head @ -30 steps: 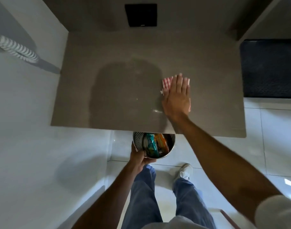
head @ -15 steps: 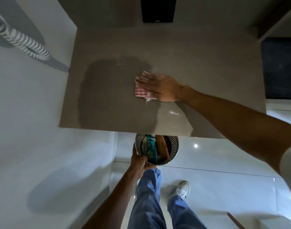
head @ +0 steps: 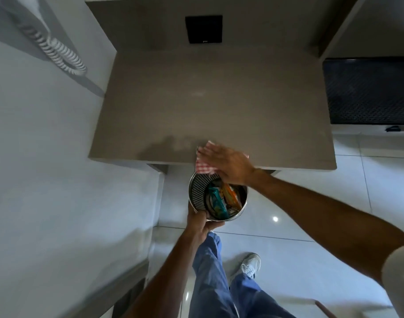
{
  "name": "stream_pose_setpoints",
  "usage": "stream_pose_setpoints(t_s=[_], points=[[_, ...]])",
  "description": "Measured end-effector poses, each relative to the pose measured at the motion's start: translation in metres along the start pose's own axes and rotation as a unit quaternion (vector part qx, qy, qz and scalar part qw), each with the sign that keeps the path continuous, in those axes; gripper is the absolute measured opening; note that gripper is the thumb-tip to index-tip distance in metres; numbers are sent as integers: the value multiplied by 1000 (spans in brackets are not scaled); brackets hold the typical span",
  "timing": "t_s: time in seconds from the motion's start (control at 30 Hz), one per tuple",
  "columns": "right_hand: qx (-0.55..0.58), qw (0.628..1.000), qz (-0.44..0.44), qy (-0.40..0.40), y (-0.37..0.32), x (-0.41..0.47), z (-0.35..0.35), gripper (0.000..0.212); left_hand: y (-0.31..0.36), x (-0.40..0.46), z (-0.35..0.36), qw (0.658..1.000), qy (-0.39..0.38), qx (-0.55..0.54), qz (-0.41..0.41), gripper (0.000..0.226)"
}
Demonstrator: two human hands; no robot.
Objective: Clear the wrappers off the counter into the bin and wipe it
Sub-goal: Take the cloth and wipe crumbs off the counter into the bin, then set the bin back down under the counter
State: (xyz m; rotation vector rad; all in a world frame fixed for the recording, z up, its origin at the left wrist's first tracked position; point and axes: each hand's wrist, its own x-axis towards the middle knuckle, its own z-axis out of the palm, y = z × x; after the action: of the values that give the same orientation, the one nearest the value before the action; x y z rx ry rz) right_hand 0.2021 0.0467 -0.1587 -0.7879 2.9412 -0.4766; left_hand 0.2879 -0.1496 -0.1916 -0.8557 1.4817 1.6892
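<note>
The grey-brown counter (head: 219,99) fills the upper middle of the head view. My right hand (head: 228,162) lies flat on a red-and-white checked cloth (head: 203,166) at the counter's front edge, with the cloth hanging over it. Directly below the edge my left hand (head: 200,222) grips the near rim of a round metal mesh bin (head: 197,193). Inside the bin lie a teal wrapper (head: 217,200) and an orange wrapper (head: 233,195). A damp streak (head: 171,145) marks the counter left of the cloth.
A white wall (head: 47,157) with a coiled white cord (head: 56,51) stands on the left. A black square panel (head: 203,29) sits on the back wall. A dark mat (head: 368,90) lies at the right. Pale floor tiles (head: 311,203), my blue trousers and a white shoe (head: 250,266) are below.
My right hand has dragged the cloth from the counter's middle toward the front edge, over the bin. The left hand keeps its hold on the bin below the edge.
</note>
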Motion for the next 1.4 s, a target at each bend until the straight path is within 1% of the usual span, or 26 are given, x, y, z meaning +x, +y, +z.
stream_pose_setpoints(t_s=[0.17, 0.23, 0.27, 0.3, 0.33, 0.4, 0.47, 0.5, 0.53, 0.6, 0.67, 0.7, 0.77, 0.83, 0.87, 0.93, 1.0, 1.07, 1.1, 1.13, 1.2, 1.23, 1.27, 1.33, 1.37, 1.4], points=[[-20, 991, -81, -102, -44, -51, 42, 71, -18, -27, 8, 1000, -3, 9, 3, 55], [78, 996, -30, -27, -48, -67, 39, 60, -20, -32, 9, 1000, -6, 11, 0, 50], [174, 984, 23, 17, -49, -72, 33, 52, -23, -35, 11, 1000, -3, 12, -2, 47], [291, 948, 100, 74, -50, -76, 23, 43, -26, -37, 13, 1000, -4, 9, -4, 46], [406, 883, 200, 123, -51, -79, 9, 36, -28, -39, 16, 1000, -6, 2, -7, 49], [605, 692, 346, 189, -46, -80, -22, 27, -32, -39, 19, 1000, -7, 3, -15, 55], [783, 476, 337, 214, -20, -88, -44, 33, -33, -39, 24, 999, -11, 30, -22, 54], [836, 393, 311, 224, -6, -95, -55, 35, -33, -40, 27, 999, -16, 41, -29, 56], [854, 351, 304, 233, 6, -101, -67, 33, -33, -40, 29, 998, -22, 50, -35, 58], [821, 354, 368, 258, 29, -107, -88, 35, -33, -37, 35, 996, -38, 72, -43, 61], [758, 378, 447, 287, 51, -106, -96, 43, -34, -34, 44, 993, -48, 94, -54, 61], [715, 410, 478, 304, 62, -106, -97, 44, -34, -33, 49, 991, -53, 104, -59, 63], [558, 524, 563, 311, 80, -106, -102, 40, -33, -30, 59, 988, -64, 123, -68, 67], [371, 646, 612, 265, 90, -114, -104, 41, -32, -25, 69, 984, -77, 144, -75, 68], [281, 687, 621, 252, 90, -119, -101, 46, -31, -23, 73, 982, -82, 153, -78, 67], [133, 744, 589, 286, 82, -132, -91, 46, -31, -17, 83, 978, -92, 165, -84, 64], [51, 826, 469, 309, 60, -149, -70, 28, -35, -10, 91, 975, -97, 181, -84, 52], [12, 922, 310, 233, 32, -174, -37, 23, -39, -3, 96, 973, -94, 197, -78, 35], [16, 944, 272, 187, 18, -188, -19, 22, -44, 3, 98, 973, -88, 200, -75, 39], [27, 949, 273, 155, 8, -201, 1, 24, -48, 9, 99, 973, -82, 200, -75, 48], [83, 903, 408, 101, 1, -223, 40, 42, -57, 23, 102, 975, -74, 193, -79, 61], [158, 848, 502, 62, 5, -231, 60, 56, -63, 33, 105, 976, -73, 190, -79, 61], [254, 771, 583, 33, 15, -236, 79, 67, -68, 44, 109, 977, -71, 187, -78, 58], [382, 656, 651, -17, 46, -241, 119, 62, -81, 74, 119, 977, -69, 182, -83, 59], [400, 634, 661, -27, 64, -241, 136, 52, -85, 90, 126, 976, -68, 187, -85, 64], [398, 635, 661, -35, 82, -240, 157, 43, -92, 112, 133, 974, -66, 198, -84, 67]])
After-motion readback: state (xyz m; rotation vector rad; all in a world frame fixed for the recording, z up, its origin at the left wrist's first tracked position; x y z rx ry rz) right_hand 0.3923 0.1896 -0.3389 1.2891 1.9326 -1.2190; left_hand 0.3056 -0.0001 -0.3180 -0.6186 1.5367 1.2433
